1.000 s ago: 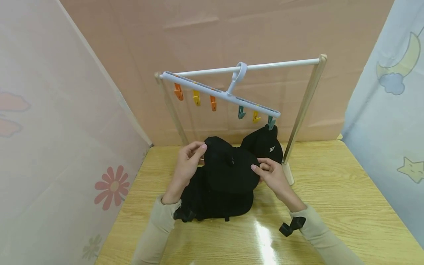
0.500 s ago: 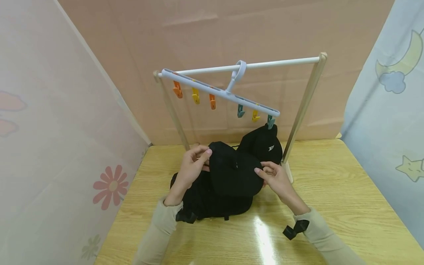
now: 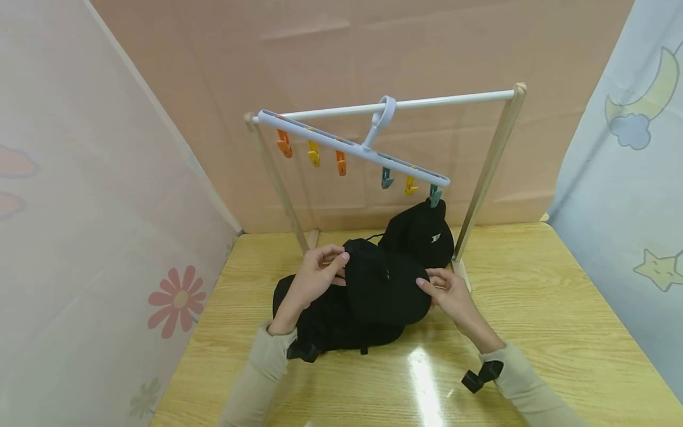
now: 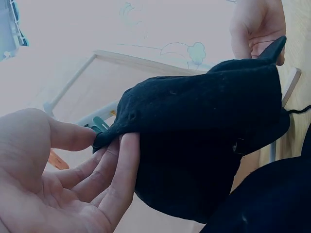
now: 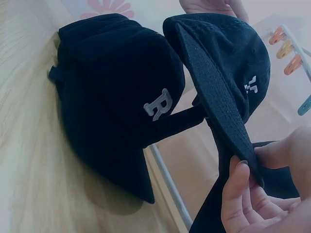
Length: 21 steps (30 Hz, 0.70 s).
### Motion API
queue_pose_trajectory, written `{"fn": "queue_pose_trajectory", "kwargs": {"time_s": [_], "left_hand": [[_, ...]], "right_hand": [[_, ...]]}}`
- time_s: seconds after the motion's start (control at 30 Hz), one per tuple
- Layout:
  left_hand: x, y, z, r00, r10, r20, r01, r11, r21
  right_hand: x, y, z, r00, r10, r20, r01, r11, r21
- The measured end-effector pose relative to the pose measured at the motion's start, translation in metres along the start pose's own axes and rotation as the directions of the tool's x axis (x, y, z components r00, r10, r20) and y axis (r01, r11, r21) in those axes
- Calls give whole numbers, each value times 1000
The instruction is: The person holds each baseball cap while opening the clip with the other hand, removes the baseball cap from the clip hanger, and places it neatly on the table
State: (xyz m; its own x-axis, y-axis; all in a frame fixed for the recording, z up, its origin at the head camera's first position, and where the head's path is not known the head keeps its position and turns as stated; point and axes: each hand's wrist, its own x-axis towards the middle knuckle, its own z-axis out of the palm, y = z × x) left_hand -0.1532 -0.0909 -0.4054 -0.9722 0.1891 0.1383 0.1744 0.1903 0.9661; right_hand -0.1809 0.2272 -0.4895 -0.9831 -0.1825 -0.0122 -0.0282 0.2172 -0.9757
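Between my two hands is a black baseball cap (image 3: 386,296), off the table. My left hand (image 3: 315,276) pinches its crown fabric at the left, thumb against fingers. At the right, my right hand (image 3: 448,293) pinches the brim's edge between thumb and fingers. A white emblem shows on the held cap's front (image 5: 250,85) in the right wrist view. Behind it a second black cap (image 3: 418,234) with a white mark hangs from the rightmost green clip (image 3: 435,194). Below, black headwear lies on the table, including a cap (image 5: 112,87) with a grey R.
A pale clip hanger (image 3: 354,148) hangs slantwise from the white bar (image 3: 453,102) of a wooden-legged rack. Its other orange, yellow and green clips hold nothing. Printed cloths (image 3: 107,207) flank the wooden table (image 3: 533,308), and a plain cloth stands behind.
Both hands have moved the held cap a little to the right and downward in the head view. Their grips stay the same. The hanging cap stays on its clip.
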Motion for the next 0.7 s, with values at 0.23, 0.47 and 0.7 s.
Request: {"fn": "queue_pose_trajectory", "kwargs": {"time_s": [0.23, 0.47, 0.7], "left_hand": [[0, -11, 8, 999, -20, 37, 21, 1000, -9], [-1, -23, 13, 999, -35, 26, 35, 999, -13], [0, -28, 16, 1000, -19, 11, 19, 1000, -3]], "right_hand": [[-2, 12, -5, 999, 39, -4, -39, 999, -34], [-4, 19, -8, 999, 49, -8, -49, 995, -84], [-2, 22, -10, 999, 42, -6, -42, 996, -83]]}}
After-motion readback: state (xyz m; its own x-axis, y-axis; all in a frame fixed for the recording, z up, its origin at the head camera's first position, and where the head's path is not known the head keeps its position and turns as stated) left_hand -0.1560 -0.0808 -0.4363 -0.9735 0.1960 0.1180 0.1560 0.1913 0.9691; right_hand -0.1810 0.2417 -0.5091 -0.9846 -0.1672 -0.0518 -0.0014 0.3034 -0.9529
